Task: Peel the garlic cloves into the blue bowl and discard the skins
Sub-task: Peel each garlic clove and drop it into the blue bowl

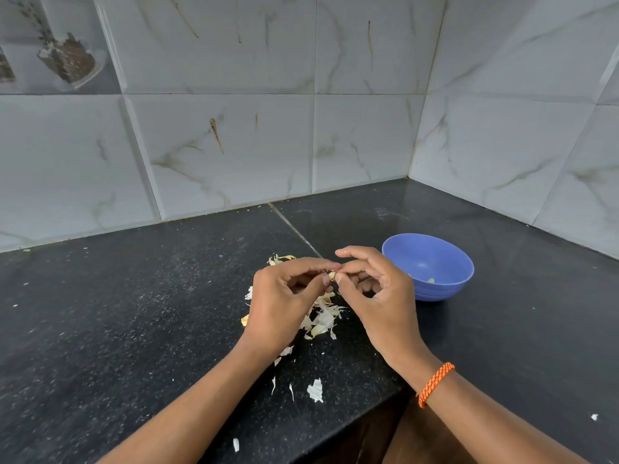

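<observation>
- Head view takes in a dark speckled countertop [134, 313] that fills the lower frame, with pale marbled wall tiles [234, 135] rising behind it from 9 o'clock round to 3 o'clock.
- At 3 o'clock of the hands a blue bowl [449, 259] stands upright on the counter, just beside the right hand; a small pale-green piece lies inside it.
- Left hand [284, 296] hovers above the counter, fingers curled, thumb and forefinger pinching a garlic clove [332, 274].
- Right hand [375, 289] meets it at the same spot, its fingertips pinching the clove from the 3 o'clock side; an orange bracelet [435, 383] circles its wrist.
- Garlic skins [323, 321] lie in a loose heap under the hands, with stray flakes scattered toward 6 o'clock.
</observation>
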Available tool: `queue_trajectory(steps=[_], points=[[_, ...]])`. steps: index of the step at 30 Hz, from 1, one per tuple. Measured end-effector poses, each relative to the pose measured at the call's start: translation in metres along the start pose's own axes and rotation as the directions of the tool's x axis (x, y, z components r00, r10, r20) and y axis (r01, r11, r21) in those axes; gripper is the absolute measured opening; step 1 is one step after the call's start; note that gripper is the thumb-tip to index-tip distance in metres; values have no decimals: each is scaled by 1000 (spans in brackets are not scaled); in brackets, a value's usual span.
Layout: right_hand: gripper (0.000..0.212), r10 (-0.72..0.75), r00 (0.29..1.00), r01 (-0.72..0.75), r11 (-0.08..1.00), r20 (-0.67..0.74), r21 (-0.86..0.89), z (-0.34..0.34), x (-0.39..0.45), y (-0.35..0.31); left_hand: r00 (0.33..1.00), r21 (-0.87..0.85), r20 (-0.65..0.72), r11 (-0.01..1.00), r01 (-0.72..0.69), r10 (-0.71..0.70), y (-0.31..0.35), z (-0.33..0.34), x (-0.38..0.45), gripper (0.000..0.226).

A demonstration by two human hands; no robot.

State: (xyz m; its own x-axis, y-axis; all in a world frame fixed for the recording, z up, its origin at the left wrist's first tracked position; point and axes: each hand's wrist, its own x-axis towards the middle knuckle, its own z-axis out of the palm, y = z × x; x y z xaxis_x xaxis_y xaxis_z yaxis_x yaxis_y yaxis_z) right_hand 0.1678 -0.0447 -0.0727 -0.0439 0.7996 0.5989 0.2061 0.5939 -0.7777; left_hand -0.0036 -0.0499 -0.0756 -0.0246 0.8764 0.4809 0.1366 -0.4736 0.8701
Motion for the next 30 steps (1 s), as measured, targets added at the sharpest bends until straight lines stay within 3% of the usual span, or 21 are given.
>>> queue_trajectory(steps=[7,21,26,30], points=[[29,124,992,-124,966,12,226,0,0,-2,1000,-111,9,994,20,-19,2,0,-1,13],[29,293,954,-288,839,63,462,6,1,3,992,-292,-53,952,92,-112,3,-1,-1,14],[23,291,955,-287,867,54,408,2,3,5,989,-287,-71,952,105,-131,3,-2,0,15],[20,162,986,-165,981,41,98,-1,6,7,993,-242,-44,965,100,-114,1,0,0,16]])
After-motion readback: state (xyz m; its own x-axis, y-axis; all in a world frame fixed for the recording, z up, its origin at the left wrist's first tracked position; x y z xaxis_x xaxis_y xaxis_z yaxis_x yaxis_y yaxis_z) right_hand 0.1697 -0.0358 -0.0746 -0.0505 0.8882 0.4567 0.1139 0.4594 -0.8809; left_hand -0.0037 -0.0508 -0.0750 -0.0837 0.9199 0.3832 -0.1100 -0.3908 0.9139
